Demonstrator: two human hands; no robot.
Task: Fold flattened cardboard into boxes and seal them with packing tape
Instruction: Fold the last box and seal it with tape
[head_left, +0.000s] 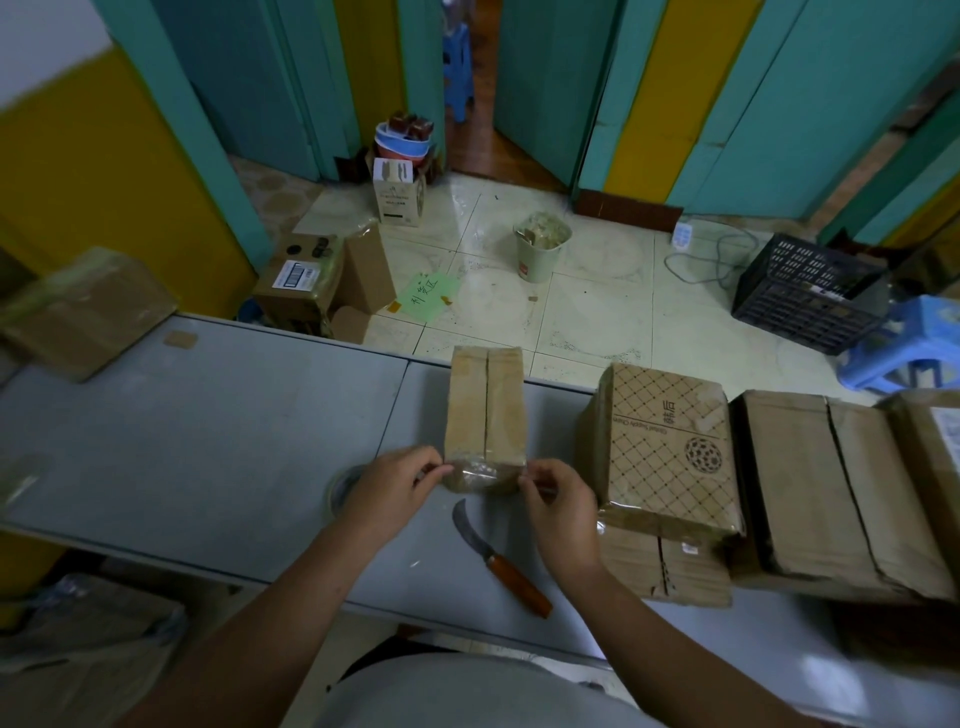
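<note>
A small brown cardboard box (485, 410) stands on the grey table (208, 426), its top flaps meeting in a centre seam. A strip of clear packing tape (480, 475) runs across its near end. My left hand (395, 491) pinches the tape's left end at the box's near-left corner. My right hand (558, 501) pinches the right end at the near-right corner. A roll of clear tape (343, 491) lies on the table, partly hidden behind my left hand.
A curved knife with a wooden handle (501, 558) lies just in front of the box. Bundles of flattened cardboard (670, 457) (831, 488) are stacked at right. Another box (88, 312) sits far left. Beyond the table, a bin (540, 249), crate (805, 293) and stool (904, 338) stand on the floor.
</note>
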